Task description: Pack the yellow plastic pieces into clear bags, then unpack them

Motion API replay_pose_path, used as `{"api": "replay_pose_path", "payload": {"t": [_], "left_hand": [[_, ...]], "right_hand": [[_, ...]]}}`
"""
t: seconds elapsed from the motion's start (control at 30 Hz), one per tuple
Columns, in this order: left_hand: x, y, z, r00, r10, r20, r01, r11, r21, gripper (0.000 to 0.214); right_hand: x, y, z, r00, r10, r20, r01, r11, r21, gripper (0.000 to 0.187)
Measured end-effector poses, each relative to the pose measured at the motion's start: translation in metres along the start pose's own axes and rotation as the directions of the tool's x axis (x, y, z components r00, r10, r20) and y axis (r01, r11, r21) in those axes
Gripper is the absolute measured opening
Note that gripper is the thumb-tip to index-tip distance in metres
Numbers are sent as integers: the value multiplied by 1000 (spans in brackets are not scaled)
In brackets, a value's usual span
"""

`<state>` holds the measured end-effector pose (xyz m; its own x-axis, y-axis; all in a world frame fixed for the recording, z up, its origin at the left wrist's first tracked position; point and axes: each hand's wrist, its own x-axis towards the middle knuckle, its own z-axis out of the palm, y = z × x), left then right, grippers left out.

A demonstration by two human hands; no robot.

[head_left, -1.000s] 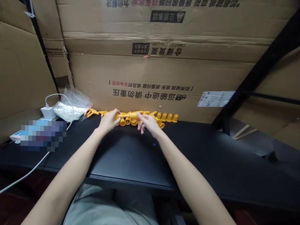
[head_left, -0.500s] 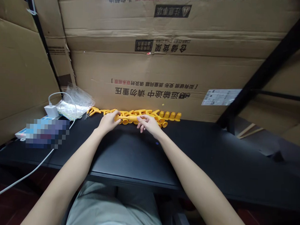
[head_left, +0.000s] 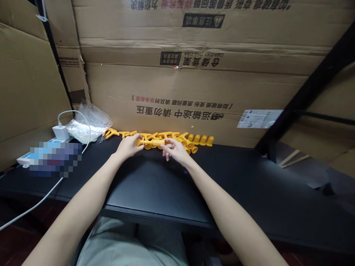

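Low over the dark tabletop, both of my hands grip a yellow plastic piece (head_left: pixel 157 142) that lies level between them. My left hand (head_left: pixel 129 147) pinches its rounded left end. The fingers of my right hand (head_left: pixel 177 151) close on the wider cylinder at the right end. A narrower stem shows between the two ends; whether it is one part or two joined parts I cannot tell. Just behind my hands lies a row of yellow forked pieces (head_left: pixel 168 134). Several yellow cup-shaped pieces (head_left: pixel 203 140) stand to the right of it.
A cardboard sheet (head_left: pixel 115 76) rises behind the black table (head_left: pixel 158 182). On the left are a clear plastic bag (head_left: pixel 89 124), a white charger (head_left: pixel 60 132), a power strip (head_left: pixel 23 160) and a white cable (head_left: pixel 44 198). A black metal post (head_left: pixel 301 90) slants at the right.
My right hand has shifted slightly, and more of the narrow stem and wide cylinder now shows between my hands. My left hand stays nearly in place. The view has tilted a little.
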<state>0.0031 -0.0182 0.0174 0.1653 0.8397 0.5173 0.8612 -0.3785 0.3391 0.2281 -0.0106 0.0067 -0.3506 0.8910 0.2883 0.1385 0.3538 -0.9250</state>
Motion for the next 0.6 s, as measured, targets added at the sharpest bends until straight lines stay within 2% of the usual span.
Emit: {"api": "replay_pose_path", "payload": {"t": [0.4,0.6], "left_hand": [[0,0,2,999,27,-38,-28,998,-47,31],[-1,2,0,998,23,-51,-25,999,-29,29]], "right_hand": [[-6,-11,7,995,-11,-104,8,1000,-29,51],[-5,-13,10,993,20,-120,-14,999,52,50]]}}
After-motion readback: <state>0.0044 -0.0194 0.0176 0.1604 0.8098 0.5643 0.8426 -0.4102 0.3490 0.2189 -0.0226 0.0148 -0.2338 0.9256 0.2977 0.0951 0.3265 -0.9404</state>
